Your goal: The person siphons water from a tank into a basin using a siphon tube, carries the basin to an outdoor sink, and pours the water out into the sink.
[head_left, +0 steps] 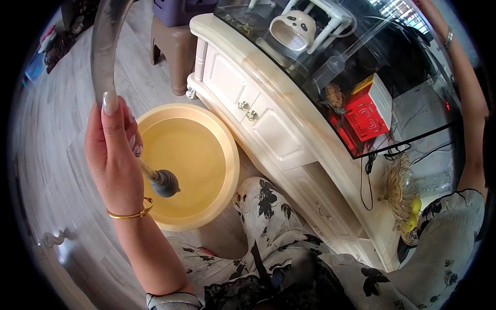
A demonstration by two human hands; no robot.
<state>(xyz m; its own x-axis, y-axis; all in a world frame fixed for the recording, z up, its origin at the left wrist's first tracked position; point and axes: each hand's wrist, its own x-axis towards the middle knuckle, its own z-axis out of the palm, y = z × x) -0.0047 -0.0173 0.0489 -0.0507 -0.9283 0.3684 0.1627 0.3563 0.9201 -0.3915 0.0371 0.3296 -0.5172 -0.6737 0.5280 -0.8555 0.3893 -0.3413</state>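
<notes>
My left hand [114,139] is closed around a clear plastic hose [106,51], thumb lying along it. The hose runs up out of view at the top. Below the fist, a grey ribbed end piece [166,183] points down over a cream basin [232,155] holding yellowish water. At the top right corner, only part of my right hand [427,9] shows, above the glass tank [413,137]; its fingers are cut off or hidden. A clear tube with a wider end [336,64] slants down inside the tank, close to a turtle [335,96].
Inside the tank are a red box [364,116], a panda-faced ceramic piece [293,30] and white pipes [330,28]. The tank stands on a cream cabinet [281,129]. A brown stool [173,51] is behind the basin. Cables [368,181] hang by a glass dish [398,188].
</notes>
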